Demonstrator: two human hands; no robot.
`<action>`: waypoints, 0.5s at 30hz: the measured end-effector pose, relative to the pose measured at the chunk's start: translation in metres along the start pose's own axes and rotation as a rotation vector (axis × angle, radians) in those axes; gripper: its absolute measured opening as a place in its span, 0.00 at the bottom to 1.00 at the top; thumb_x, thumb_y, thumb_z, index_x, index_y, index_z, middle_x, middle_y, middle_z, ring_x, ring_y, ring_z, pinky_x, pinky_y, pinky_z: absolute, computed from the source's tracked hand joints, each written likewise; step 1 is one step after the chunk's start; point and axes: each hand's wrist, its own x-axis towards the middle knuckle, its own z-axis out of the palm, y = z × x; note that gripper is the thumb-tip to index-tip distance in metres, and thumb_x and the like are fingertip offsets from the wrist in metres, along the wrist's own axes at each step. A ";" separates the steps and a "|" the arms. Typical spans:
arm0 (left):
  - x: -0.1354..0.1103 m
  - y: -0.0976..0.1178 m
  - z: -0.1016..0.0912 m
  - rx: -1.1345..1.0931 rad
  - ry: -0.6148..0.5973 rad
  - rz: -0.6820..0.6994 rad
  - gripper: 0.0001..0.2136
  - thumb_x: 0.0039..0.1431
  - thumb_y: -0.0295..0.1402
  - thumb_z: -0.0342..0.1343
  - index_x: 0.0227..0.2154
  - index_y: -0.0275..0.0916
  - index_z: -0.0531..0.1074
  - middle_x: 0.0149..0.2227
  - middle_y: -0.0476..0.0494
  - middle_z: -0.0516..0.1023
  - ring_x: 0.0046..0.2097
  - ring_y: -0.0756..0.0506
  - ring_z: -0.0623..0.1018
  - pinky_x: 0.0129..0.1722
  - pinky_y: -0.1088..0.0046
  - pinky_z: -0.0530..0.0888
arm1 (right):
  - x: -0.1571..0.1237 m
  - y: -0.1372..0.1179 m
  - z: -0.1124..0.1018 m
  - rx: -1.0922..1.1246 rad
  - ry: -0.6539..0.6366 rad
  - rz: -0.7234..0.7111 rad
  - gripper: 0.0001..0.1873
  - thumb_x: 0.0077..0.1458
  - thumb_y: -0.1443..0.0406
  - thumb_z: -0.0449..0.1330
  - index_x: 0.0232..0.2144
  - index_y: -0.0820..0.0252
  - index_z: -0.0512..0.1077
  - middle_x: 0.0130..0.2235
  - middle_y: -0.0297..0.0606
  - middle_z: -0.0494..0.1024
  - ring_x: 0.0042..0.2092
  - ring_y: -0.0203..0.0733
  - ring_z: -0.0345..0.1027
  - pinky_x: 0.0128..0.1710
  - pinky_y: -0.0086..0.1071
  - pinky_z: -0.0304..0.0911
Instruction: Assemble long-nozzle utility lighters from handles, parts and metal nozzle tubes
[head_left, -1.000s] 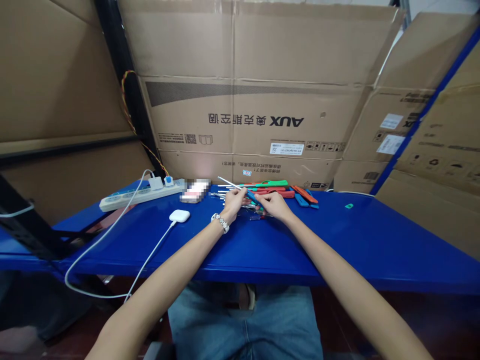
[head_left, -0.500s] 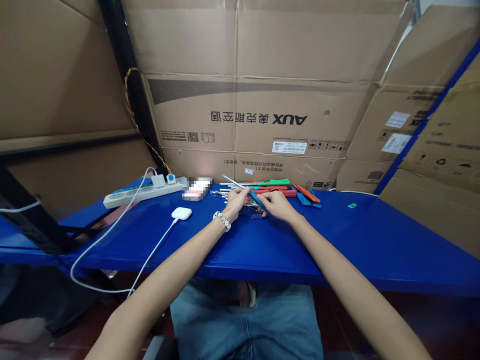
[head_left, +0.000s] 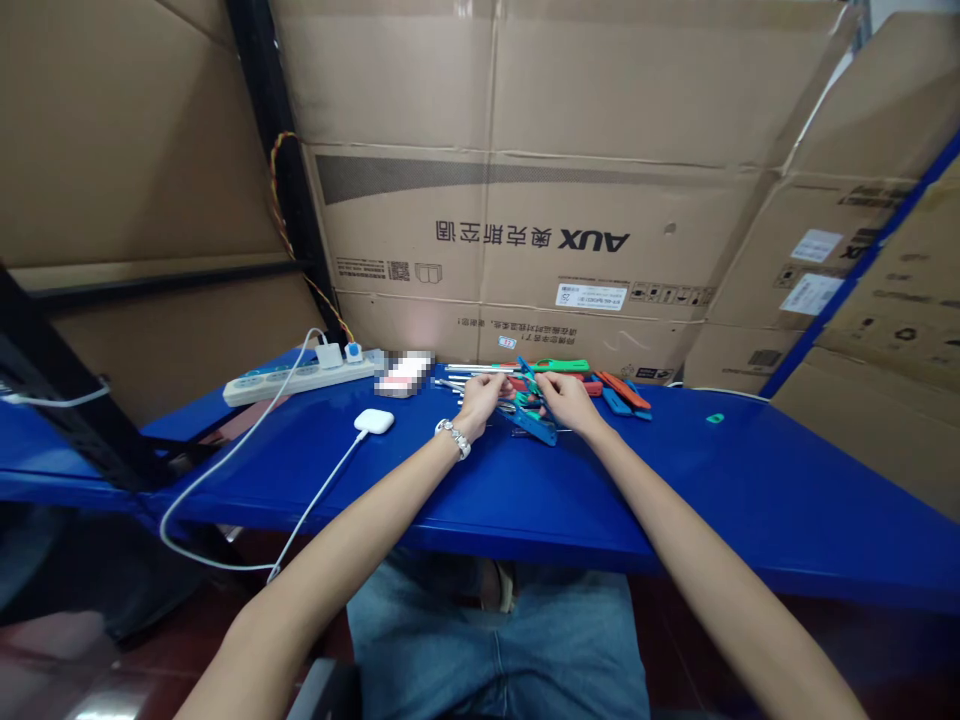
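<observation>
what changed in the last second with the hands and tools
The long metal shaft that the left hand held slanting up and left is no longer raised. Both it and the right hand have dropped into the tool pile, and a blue handle now lies on the table just in front of them. What they grip is unclear. The power strip and white case are unchanged.

two hands (head_left: 484,398) (head_left: 568,400), one power strip (head_left: 296,380), one white case (head_left: 373,421)
</observation>
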 end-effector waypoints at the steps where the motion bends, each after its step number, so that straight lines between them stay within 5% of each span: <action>1: 0.001 -0.001 0.000 -0.004 0.006 0.001 0.09 0.52 0.28 0.64 0.21 0.34 0.72 0.23 0.45 0.77 0.26 0.51 0.78 0.37 0.73 0.77 | 0.002 0.002 0.001 0.011 -0.002 0.010 0.22 0.63 0.49 0.48 0.26 0.57 0.66 0.27 0.36 0.79 0.22 0.39 0.70 0.23 0.30 0.61; 9: 0.005 -0.009 0.003 0.058 0.038 0.015 0.09 0.53 0.31 0.63 0.23 0.35 0.71 0.23 0.47 0.76 0.27 0.51 0.76 0.34 0.75 0.74 | 0.013 0.012 0.012 0.058 0.000 0.036 0.22 0.61 0.46 0.49 0.28 0.56 0.64 0.25 0.34 0.77 0.19 0.36 0.66 0.20 0.28 0.58; 15: 0.004 0.008 -0.004 0.267 0.104 0.161 0.16 0.50 0.31 0.65 0.16 0.38 0.64 0.17 0.54 0.65 0.23 0.52 0.64 0.29 0.77 0.65 | 0.017 0.018 0.011 0.090 0.050 0.034 0.22 0.59 0.44 0.51 0.29 0.56 0.64 0.22 0.31 0.72 0.19 0.36 0.63 0.22 0.30 0.59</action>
